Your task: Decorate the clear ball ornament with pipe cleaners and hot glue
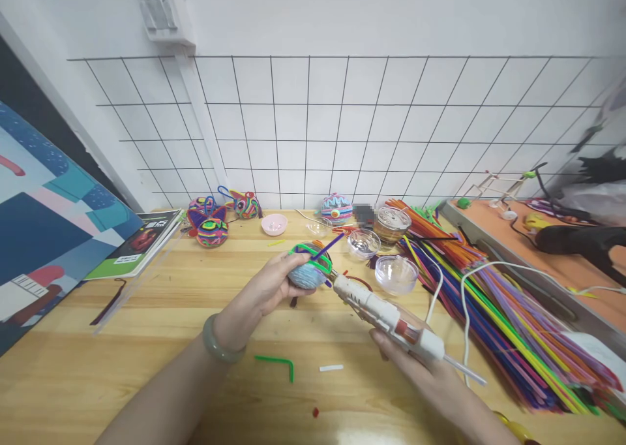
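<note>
My left hand (281,277) is closed around a rounded craft ball (307,276) covered in light blue, green and purple strands. A purple pipe cleaner (328,245) sticks up from its top. Gripped in my right hand (408,353) is a white hot glue gun (374,306), with a clear glue stick (464,369) coming out of its back end. Its nozzle meets the right side of the ball; whether it touches I cannot tell. On the table below lie a bent green pipe cleaner (281,360), a short white strip (331,368) and a small red bit (315,412).
Colourful finished balls (212,232) sit at the back left, and a striped one (336,209) at the back. Clear bowls (396,274) and a pink bowl (274,224) stand behind my hands. Bundled pipe cleaners (508,314) and a white cord (465,314) lie right. Booklets (141,246) are left.
</note>
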The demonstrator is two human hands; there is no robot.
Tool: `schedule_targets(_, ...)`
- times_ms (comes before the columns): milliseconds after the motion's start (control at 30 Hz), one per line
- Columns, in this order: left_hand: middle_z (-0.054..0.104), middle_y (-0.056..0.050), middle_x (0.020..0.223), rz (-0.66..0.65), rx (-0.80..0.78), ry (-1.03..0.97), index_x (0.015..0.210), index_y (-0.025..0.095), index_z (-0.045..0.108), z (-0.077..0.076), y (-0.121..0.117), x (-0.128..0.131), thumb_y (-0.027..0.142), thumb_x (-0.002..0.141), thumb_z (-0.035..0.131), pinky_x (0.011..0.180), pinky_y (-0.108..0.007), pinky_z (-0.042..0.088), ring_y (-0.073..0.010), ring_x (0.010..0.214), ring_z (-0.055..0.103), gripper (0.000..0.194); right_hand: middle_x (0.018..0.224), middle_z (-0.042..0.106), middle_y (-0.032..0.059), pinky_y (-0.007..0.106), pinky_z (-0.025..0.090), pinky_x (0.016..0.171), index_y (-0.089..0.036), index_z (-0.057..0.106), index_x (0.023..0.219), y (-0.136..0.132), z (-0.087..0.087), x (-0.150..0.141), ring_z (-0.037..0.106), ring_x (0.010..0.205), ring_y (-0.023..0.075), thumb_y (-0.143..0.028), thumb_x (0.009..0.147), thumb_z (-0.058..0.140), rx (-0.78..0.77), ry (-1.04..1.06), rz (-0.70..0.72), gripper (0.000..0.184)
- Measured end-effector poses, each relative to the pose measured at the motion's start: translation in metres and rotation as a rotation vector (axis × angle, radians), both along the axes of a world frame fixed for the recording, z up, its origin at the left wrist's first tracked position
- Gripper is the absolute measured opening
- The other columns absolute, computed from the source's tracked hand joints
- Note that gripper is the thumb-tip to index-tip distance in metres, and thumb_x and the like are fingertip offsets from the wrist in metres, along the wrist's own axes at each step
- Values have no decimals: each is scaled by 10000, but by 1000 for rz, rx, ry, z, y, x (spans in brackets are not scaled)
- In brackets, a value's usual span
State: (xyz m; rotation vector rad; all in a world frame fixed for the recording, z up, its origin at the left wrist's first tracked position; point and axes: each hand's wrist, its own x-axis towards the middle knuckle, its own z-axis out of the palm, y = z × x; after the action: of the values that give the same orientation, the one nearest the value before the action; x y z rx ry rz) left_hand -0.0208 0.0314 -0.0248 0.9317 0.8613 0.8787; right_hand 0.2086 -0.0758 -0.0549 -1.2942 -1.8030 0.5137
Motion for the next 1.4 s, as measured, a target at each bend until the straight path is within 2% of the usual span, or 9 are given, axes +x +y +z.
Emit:
schedule_targets(200, 696, -115, 984, 136, 149, 31, 1027, 131, 634, 4, 8, -14, 349, 762, 690, 636, -288, 551, -206, 823, 665, 348, 1057, 679, 99, 318, 527, 839, -218, 620, 1006, 11, -2, -1, 651, 979, 230, -258, 914, 516, -9, -129, 317, 144)
schedule_targets(333, 694, -75, 963, 256, 238, 75, 1073, 162, 612, 15, 10, -21, 356, 754, 699, 583, -219, 521, -161, 780, 651, 383, 1026, 650, 100, 308, 513, 808, -200, 636, 995, 13, -6, -11, 635, 923, 212, -136, 863, 527, -105, -278, 418, 182)
schedule_targets(467, 685, -96, 999, 261, 219, 41, 1093, 141, 594, 23, 4, -18, 323, 736, 710, 654, -275, 553, -183, 823, 654, 417, 1070, 585, 73, 313, 481, 866, -205, 622, 1070, 8, -10, -21, 590, 972, 205, 18, 682, 514, -249, -393, 420, 460)
schedule_targets(667, 674, -130, 1104, 115, 220, -16, 1165, 140, 574, 28, -11, -9, 321, 762, 690, 737, -323, 553, -201, 890, 653, 457, 1112, 584, 80, 352, 448, 945, -201, 642, 1107, 9, -10, -20, 554, 1056, 229, -93, 720, 624, -318, -386, 439, 402)
schedule_targets(800, 692, -127, 1060, 32, 215, -28, 1148, 126, 588, 27, -20, -2, 313, 757, 701, 746, -310, 542, -205, 872, 667, 448, 1265, 562, 116, 447, 370, 1047, -212, 640, 1153, 15, 5, -10, 484, 1214, 281, -299, 810, 671, -303, -201, 361, 355)
schedule_targets(933, 680, -128, 1124, 6, 228, 0, 1162, 147, 590, 26, -28, 6, 326, 737, 728, 760, -321, 531, -229, 916, 664, 482, 979, 645, 81, 406, 493, 873, -215, 621, 1127, 20, 31, -10, 608, 927, 219, -399, 858, 629, -225, 208, 173, 326)
schedule_targets(1033, 656, -131, 1188, -13, 272, 5, 1198, 150, 573, 26, -34, 10, 291, 729, 736, 812, -333, 514, -252, 1008, 638, 516, 827, 618, 26, 314, 522, 705, -227, 638, 1025, 25, 50, -20, 597, 773, 170, -392, 822, 679, -186, 465, 141, 265)
schedule_targets(1167, 629, -140, 1237, -37, 327, -30, 1212, 133, 559, 27, -38, 12, 254, 746, 717, 909, -363, 480, -279, 1118, 590, 507, 712, 607, -2, 251, 500, 585, -208, 663, 843, 31, 60, -37, 568, 650, 129, -373, 828, 678, -162, 544, 169, 166)
schedule_targets(1400, 630, -133, 1239, -66, 314, -35, 1210, 150, 555, 29, -39, 11, 250, 760, 706, 916, -367, 473, -293, 1152, 574, 486, 715, 653, 0, 239, 502, 549, -201, 675, 818, 36, 53, -43, 587, 618, 120, -308, 836, 676, -73, 517, 167, 109)
